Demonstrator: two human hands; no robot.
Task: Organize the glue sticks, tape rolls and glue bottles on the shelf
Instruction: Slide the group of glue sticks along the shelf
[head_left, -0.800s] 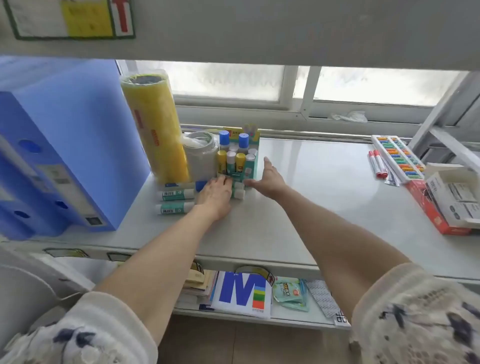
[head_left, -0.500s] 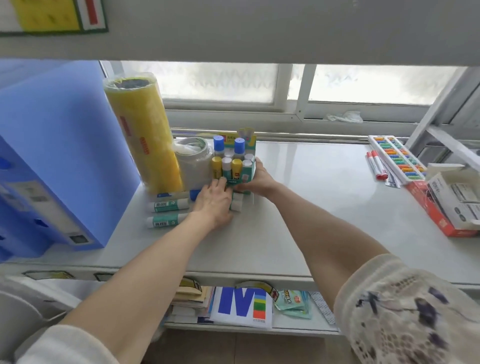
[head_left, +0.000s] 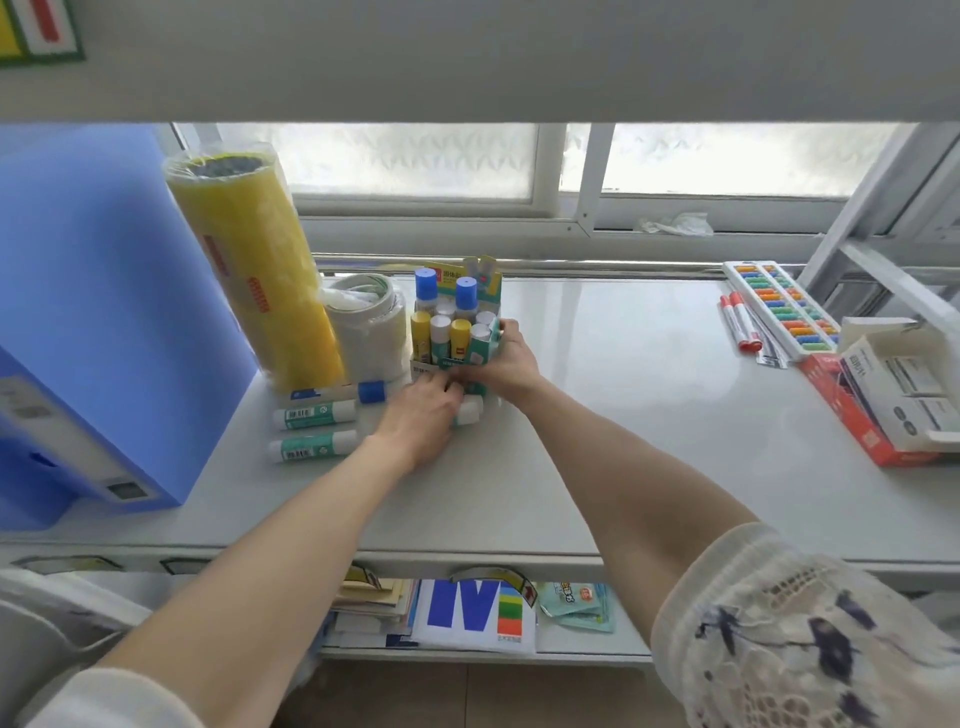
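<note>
A small teal display box (head_left: 480, 349) of upright glue sticks stands on the shelf (head_left: 597, 415), with two blue-capped glue bottles (head_left: 466, 296) at its back. My right hand (head_left: 506, 364) grips the box's right side. My left hand (head_left: 423, 421) rests at the box's front, fingers curled over a lying glue stick (head_left: 470, 410). Three more glue sticks (head_left: 311, 415) lie side by side to the left. A tall yellow stack of tape rolls (head_left: 249, 270) and a white tape roll stack (head_left: 371, 332) stand just left of the box.
A blue file box (head_left: 88, 312) stands at the far left. On the right lie red markers (head_left: 737, 322), a paint set (head_left: 779, 306) and a red-and-white carton (head_left: 883, 405). An upper shelf board (head_left: 467, 62) runs overhead. Papers fill the lower shelf (head_left: 467, 618).
My right hand went from flat beside the box to gripping its right side. My left hand stayed at the box's front. The view moved closer.
</note>
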